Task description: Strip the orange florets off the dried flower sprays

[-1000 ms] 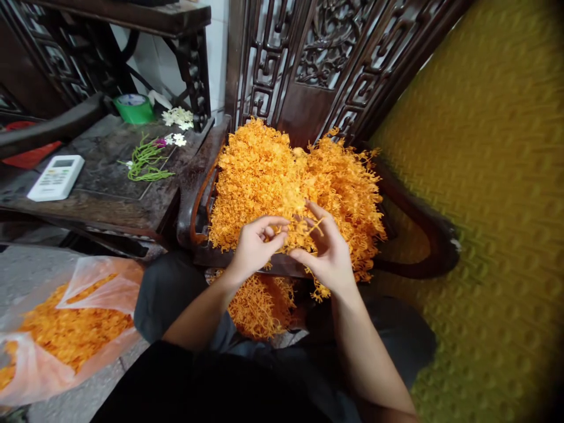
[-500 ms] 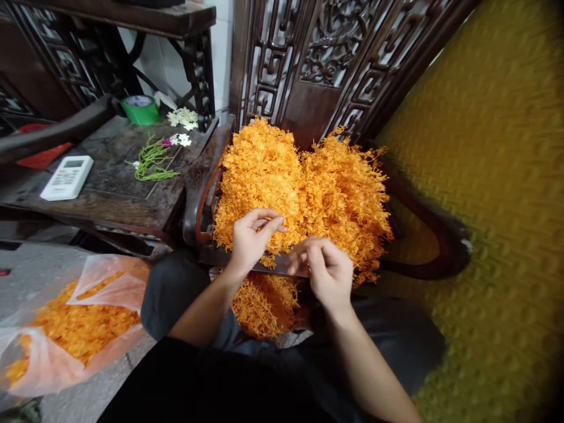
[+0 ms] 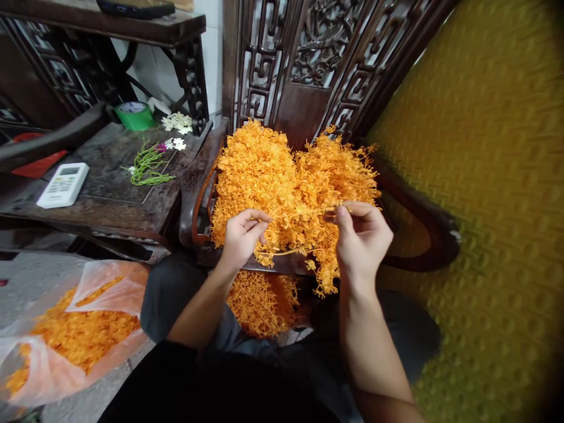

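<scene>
In front of me a big heap of orange, branching flower-like sprigs [image 3: 255, 170] fills the seat of a carved wooden chair [image 3: 308, 111]. My left hand [image 3: 242, 235] is over the heap's front edge, thumb and fingertips pinched together; whatever is between them is too small to make out. My right hand [image 3: 363, 238], higher and to the right, pinches a thin orange stem [image 3: 312, 210] that runs towards the left fingertips. Another thin orange strand droops below, between the hands. Under the seat edge, between my knees, lies more of the orange material [image 3: 259, 302].
On the wooden side surface at left are a white remote control [image 3: 64, 185], green tape roll [image 3: 136, 117], green stems [image 3: 150, 164] and white flowers [image 3: 177, 122]. A plastic bag [image 3: 110, 285] of orange pieces lies on the floor. A yellow textured surface [image 3: 484, 153] borders the right.
My right hand has moved right and up, away from the left, and a thin orange stem now shows between them. My left hand has barely moved. The view has shifted slightly.
</scene>
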The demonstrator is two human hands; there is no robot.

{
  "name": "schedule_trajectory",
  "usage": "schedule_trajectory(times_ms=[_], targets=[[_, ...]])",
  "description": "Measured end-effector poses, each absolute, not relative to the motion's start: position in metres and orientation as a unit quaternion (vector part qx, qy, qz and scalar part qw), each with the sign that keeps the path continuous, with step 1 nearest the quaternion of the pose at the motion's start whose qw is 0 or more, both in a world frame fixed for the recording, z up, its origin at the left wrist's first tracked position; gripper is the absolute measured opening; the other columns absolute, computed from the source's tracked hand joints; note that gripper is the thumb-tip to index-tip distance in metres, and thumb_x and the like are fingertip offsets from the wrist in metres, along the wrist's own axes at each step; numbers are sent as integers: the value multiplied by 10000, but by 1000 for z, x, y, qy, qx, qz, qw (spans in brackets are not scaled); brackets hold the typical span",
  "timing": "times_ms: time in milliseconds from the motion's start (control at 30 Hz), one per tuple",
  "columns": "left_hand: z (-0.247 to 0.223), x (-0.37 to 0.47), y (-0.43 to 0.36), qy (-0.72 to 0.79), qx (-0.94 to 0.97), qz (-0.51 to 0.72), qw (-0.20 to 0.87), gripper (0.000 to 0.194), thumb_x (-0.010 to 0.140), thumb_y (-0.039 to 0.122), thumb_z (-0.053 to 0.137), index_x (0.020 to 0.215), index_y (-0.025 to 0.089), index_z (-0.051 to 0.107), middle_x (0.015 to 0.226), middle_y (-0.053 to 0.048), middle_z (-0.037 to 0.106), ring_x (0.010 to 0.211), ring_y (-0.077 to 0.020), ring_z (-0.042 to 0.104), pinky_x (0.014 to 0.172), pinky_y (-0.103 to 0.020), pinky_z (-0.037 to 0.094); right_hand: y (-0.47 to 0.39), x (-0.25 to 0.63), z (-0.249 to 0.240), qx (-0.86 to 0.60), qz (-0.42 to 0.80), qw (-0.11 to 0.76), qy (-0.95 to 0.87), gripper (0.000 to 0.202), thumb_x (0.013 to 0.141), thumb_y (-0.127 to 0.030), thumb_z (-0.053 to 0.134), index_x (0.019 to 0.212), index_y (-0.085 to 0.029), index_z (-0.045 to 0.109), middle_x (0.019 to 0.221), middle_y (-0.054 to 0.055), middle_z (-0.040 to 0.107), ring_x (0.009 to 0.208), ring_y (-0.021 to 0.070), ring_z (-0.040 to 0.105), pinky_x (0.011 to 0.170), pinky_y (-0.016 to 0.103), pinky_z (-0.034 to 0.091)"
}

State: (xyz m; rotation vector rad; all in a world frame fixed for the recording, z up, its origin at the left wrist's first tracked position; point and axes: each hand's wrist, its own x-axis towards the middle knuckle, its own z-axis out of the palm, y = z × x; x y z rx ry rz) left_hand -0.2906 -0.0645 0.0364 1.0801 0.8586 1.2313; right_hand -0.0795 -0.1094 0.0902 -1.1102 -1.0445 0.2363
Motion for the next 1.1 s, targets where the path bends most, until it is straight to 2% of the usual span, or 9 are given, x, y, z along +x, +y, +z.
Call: schedule_trajectory(times_ms=[167, 267, 367, 467, 533, 600, 767, 967, 1100], targets=[[38, -304, -57, 409, 425, 552, 589, 215, 705, 187, 657, 899, 116, 598, 739, 20, 619, 469, -8, 491, 436, -151, 390, -105, -41, 106, -455, 67, 801, -382, 255, 857, -317, 798, 862, -189, 577, 1048, 88, 724, 911, 211, 741, 803, 381, 635], [47, -304, -58, 374, 448, 516, 627, 292, 740, 231, 660, 1000, 127, 578, 992, -32, 697, 514, -27, 589, 504, -174, 455, -112, -44, 104, -467, 170, 726, -476, 259, 849, -261, 785, 929, -183, 551, 1105, 108, 730, 903, 210, 738, 751, 370, 629], [55, -297, -63, 362, 460, 495, 642, 356, 757, 193, 602, 1107, 128, 593, 1258, -99, 676, 516, -15, 611, 525, -174, 445, -121, -64, 96, -443, 260, 660, -548, 173, 882, -165, 661, 989, -203, 530, 911, 35, 701, 748, 142, 648, 603, 272, 530], [58, -291, -67, 356, 470, 489, 643, 397, 782, 200, 602, 1172, 128, 611, 1365, -124, 629, 517, 3, 605, 523, -170, 423, -126, -85, 93, -468, 271, 609, -580, 76, 936, -157, 557, 997, -191, 586, 789, 5, 608, 702, 113, 560, 617, 256, 446], [56, -289, -69, 350, 467, 492, 646, 394, 794, 288, 669, 1147, 123, 608, 1311, -116, 648, 507, -6, 601, 509, -173, 406, -126, -95, 92, -512, 263, 540, -614, 120, 977, -269, 590, 1046, -180, 630, 816, 16, 602, 724, 122, 566, 658, 283, 455], [53, -286, -69, 348, 446, 501, 655, 447, 760, 372, 736, 1095, 119, 582, 1116, -75, 693, 477, -22, 580, 478, -173, 386, -122, -102, 91, -550, 239, 464, -652, 318, 942, -410, 688, 1145, -170, 641, 884, 34, 629, 778, 150, 593, 728, 325, 483], [47, -280, -67, 374, 399, 522, 655, 432, 703, 369, 756, 996, 138, 539, 697, 32, 587, 455, -51, 535, 451, -164, 384, -117, -107, 78, -555, 225, 357, -717, 612, 875, -550, 756, 1316, -153, 606, 1098, 85, 653, 989, 212, 619, 916, 405, 503], [57, -279, -65, 385, 302, 515, 704, 443, 728, 433, 763, 918, 138, 493, 706, -8, 613, 599, -69, 593, 552, -166, 441, -136, -113, 69, -561, 221, 268, -751, 772, 818, -522, 818, 1446, -175, 532, 1177, 108, 573, 1043, 245, 600, 939, 442, 528], [62, -282, -64, 380, 276, 505, 724, 504, 712, 486, 789, 922, 136, 494, 794, -35, 643, 589, -55, 562, 507, -172, 376, -148, -111, 65, -577, 210, 196, -765, 1104, 746, -437, 892, 1630, -200, 275, 1305, 162, 509, 1109, 303, 578, 932, 484, 540]])
